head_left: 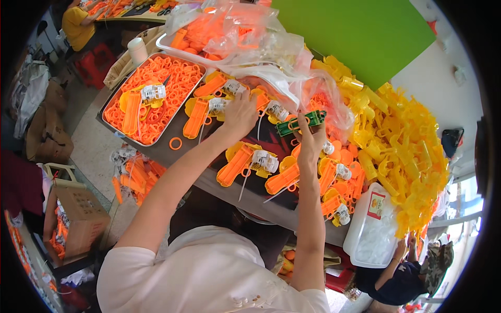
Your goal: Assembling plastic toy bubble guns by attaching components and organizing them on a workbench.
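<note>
My right hand (311, 138) grips a narrow green plastic piece (301, 123) above the dark table, its fingers wrapped round the underside. My left hand (241, 112) is closed, with bunched fingers at an orange-and-yellow plastic toy assembly (211, 86) that has a printed white part. Whatever lies between those fingers is hidden. More such assemblies lie around both hands: one (195, 119) left of my left hand, one (235, 166) nearer me, and another (282, 179) beside my right forearm. White strips stick out from several of them.
A metal tray (111, 127) of orange rings stands at the left, with a loose ring (176, 143) beside it. Clear plastic bags (250, 31) lie at the back. Yellow parts (399, 141) are heaped right, behind a white tub (360, 235). Other people sit far left and lower right.
</note>
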`<state>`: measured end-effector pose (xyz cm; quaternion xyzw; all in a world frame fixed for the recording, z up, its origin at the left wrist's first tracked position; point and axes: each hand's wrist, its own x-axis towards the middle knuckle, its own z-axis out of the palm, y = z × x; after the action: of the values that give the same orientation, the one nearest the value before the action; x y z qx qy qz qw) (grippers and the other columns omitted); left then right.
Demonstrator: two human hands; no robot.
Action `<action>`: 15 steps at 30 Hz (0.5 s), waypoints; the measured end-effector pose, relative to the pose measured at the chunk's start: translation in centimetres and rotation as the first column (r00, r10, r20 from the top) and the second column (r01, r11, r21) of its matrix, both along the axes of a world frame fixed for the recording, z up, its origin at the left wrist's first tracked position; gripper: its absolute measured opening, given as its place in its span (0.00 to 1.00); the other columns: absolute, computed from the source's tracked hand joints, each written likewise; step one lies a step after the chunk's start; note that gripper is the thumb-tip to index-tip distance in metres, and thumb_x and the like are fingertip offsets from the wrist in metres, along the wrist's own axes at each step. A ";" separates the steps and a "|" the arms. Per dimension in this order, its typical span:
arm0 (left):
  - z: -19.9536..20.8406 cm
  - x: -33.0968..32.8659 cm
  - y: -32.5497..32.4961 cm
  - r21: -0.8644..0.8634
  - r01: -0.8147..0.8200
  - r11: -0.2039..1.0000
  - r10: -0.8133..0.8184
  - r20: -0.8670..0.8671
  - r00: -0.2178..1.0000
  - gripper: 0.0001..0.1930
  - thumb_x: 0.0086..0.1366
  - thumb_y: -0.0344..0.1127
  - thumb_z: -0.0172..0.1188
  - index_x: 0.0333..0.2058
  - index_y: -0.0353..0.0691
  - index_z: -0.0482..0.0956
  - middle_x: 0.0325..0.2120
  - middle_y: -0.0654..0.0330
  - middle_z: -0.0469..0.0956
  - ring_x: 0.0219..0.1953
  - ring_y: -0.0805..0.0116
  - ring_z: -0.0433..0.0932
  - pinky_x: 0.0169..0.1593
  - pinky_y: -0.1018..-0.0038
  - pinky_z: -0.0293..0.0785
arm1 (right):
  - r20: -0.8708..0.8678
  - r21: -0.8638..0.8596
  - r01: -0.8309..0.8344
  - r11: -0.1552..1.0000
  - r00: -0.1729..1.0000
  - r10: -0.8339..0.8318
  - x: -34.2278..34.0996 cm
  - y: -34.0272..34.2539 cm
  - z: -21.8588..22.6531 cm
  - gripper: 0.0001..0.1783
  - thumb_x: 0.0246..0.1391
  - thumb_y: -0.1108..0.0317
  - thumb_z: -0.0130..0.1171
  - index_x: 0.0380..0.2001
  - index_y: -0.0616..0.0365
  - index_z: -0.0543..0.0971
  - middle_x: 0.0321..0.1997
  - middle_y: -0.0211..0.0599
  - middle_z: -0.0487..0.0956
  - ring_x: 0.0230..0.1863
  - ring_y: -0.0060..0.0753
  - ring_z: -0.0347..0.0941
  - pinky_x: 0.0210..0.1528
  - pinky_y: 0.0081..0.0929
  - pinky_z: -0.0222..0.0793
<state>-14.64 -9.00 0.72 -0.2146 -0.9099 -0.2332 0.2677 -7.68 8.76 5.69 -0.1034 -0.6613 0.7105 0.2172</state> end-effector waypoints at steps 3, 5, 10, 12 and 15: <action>-1.2 -1.9 0.9 -0.080 0.012 0.997 -0.001 0.137 0.991 0.13 0.54 0.32 0.63 0.37 0.33 0.74 0.39 0.48 0.72 0.43 0.51 0.75 0.41 0.60 0.75 | -0.032 0.005 0.012 1.000 0.999 -0.012 -0.8 0.0 0.1 0.15 0.53 0.66 0.66 0.37 0.59 0.72 0.34 0.29 0.76 0.33 0.19 0.74 0.32 0.19 0.74; -1.9 -1.1 0.4 -0.042 0.114 0.993 -0.105 0.167 0.980 0.13 0.54 0.28 0.61 0.37 0.32 0.73 0.38 0.47 0.72 0.40 0.49 0.76 0.39 0.59 0.76 | -0.016 0.012 0.022 1.000 1.000 -0.022 -1.4 0.5 0.1 0.15 0.52 0.66 0.66 0.37 0.59 0.71 0.34 0.29 0.76 0.32 0.19 0.73 0.32 0.19 0.73; -0.3 2.1 -0.2 -0.038 0.141 0.989 -0.121 0.330 0.936 0.18 0.55 0.32 0.64 0.42 0.34 0.70 0.38 0.50 0.71 0.42 0.50 0.76 0.41 0.58 0.74 | -0.076 0.067 -0.029 0.997 0.997 0.034 -5.1 0.5 -1.1 0.14 0.54 0.66 0.65 0.38 0.57 0.72 0.35 0.29 0.76 0.34 0.20 0.74 0.33 0.21 0.73; 0.1 2.6 -0.4 -0.056 0.178 0.982 -0.146 0.360 0.922 0.18 0.55 0.32 0.65 0.41 0.34 0.70 0.37 0.50 0.70 0.41 0.49 0.76 0.41 0.58 0.74 | -0.139 0.118 -0.059 0.991 0.987 0.076 -6.5 0.1 -1.7 0.14 0.53 0.66 0.65 0.38 0.59 0.72 0.33 0.30 0.76 0.33 0.20 0.74 0.32 0.21 0.72; 0.1 3.0 -0.6 0.026 0.228 0.973 -0.219 0.404 0.888 0.22 0.53 0.35 0.66 0.43 0.34 0.70 0.36 0.50 0.70 0.40 0.49 0.76 0.42 0.60 0.74 | -0.058 0.291 -0.061 0.955 0.995 0.081 -7.4 -0.5 -1.9 0.15 0.52 0.66 0.66 0.38 0.60 0.72 0.32 0.30 0.76 0.32 0.19 0.73 0.30 0.20 0.70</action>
<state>-11.62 -9.63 0.80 -0.2682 -0.9172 -0.2916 0.0431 -15.05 8.25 3.78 -0.0221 -0.7534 0.6167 0.2270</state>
